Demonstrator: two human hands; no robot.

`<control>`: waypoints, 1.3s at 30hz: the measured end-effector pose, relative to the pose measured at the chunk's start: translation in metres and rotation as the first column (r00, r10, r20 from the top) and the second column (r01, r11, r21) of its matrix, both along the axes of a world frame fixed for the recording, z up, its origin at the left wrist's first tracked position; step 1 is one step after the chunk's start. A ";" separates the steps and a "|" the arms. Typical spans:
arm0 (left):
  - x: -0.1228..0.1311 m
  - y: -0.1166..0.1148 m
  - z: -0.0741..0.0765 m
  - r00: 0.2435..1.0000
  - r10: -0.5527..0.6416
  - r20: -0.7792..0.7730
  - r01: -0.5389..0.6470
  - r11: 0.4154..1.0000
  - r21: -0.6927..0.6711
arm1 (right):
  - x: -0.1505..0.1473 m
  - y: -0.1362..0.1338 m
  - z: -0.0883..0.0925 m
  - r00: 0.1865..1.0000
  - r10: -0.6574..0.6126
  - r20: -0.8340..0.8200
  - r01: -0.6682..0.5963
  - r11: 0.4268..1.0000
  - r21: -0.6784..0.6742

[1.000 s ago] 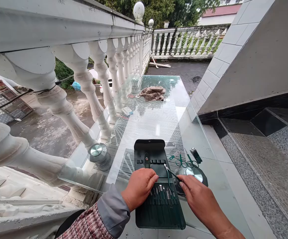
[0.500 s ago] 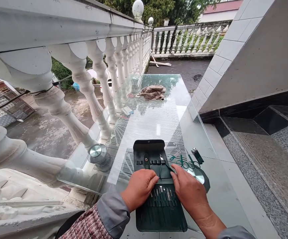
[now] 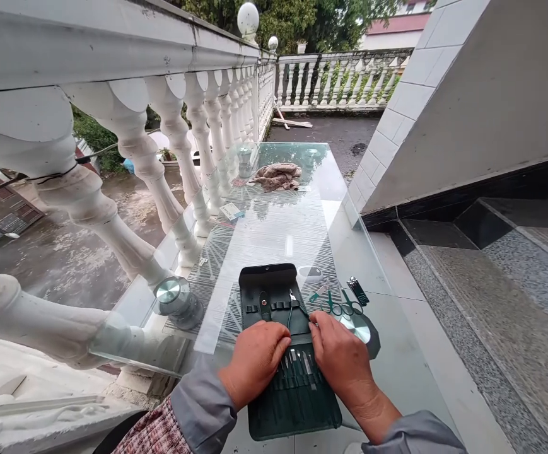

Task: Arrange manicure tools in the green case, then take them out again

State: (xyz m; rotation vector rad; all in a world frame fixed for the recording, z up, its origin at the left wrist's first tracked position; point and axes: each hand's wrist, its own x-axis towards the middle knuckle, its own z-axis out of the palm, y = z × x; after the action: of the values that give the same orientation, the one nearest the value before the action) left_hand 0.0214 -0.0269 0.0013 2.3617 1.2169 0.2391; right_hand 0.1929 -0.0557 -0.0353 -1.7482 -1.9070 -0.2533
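A dark green manicure case (image 3: 274,419) lies unfolded on the glass table, its lower panel holding several slim metal tools (image 3: 297,360) in loops. Cuticle nippers (image 3: 291,299) with green handles rest over the upper panel, jaws pointing away from me. My right hand (image 3: 342,353) pinches the end of their right handle. My left hand (image 3: 257,356) is closed above the case's left side, thumb pressed to the fingers beside the other handle; what it grips is hidden. Right of the case lie green-handled scissors (image 3: 335,307) and dark nail clippers (image 3: 357,291).
The glass table (image 3: 368,252) stands along a white balustrade (image 3: 160,164). On it lie a crumpled brown cloth (image 3: 278,176) and a small box (image 3: 232,211). A round metal-topped table support (image 3: 176,296) is at the left. Stone steps (image 3: 482,271) rise on the right.
The view has shifted slightly, so the table and case appear farther left. Both hands keep nearly the same place over the case, and the nippers stay on its upper panel.
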 end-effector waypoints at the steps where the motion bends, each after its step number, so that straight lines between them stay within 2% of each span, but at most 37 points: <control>1: 0.000 0.000 0.000 1.000 0.002 -0.004 -0.002 1.000 -0.003 | 0.001 0.000 0.001 1.000 0.004 -0.009 -0.004 1.000 0.001; 4: 0.001 -0.001 0.002 1.000 0.009 -0.018 -0.009 1.000 -0.008 | 0.014 0.002 0.007 0.999 -0.020 -0.047 0.021 1.000 0.018; 10: 0.001 -0.004 0.003 0.998 0.006 -0.067 -0.006 1.000 0.008 | 0.055 0.009 0.019 0.970 -0.199 -0.139 0.206 0.978 0.035; 13: 0.002 -0.005 0.001 0.996 -0.006 -0.085 0.010 0.999 0.046 | 0.072 0.015 0.018 0.969 -0.223 -0.102 0.226 0.974 0.014; 18: 0.004 -0.007 -0.004 0.982 -0.080 -0.172 0.104 0.985 0.138 | 0.091 0.031 0.008 0.974 -0.209 -0.091 0.207 0.978 -0.027; 25: 0.011 -0.003 -0.006 0.976 -0.033 -0.214 0.068 0.986 0.154 | 0.096 0.047 -0.004 0.965 -0.246 -0.095 0.236 0.967 -0.098; 33: 0.015 -0.002 -0.006 0.967 0.027 -0.255 0.026 0.979 0.201 | 0.091 0.048 -0.001 0.944 -0.314 -0.103 0.295 0.941 -0.163; 39: 0.017 -0.001 -0.008 0.958 0.022 -0.285 0.048 0.970 0.237 | 0.090 0.046 0.003 0.937 -0.322 -0.137 0.289 0.933 -0.216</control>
State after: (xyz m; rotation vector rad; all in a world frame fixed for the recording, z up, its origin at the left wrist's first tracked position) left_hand 0.0383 -0.0278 -0.0063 2.6877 1.3687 0.0420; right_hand 0.2830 -0.0092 -0.0327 -2.1247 -1.5758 -0.0275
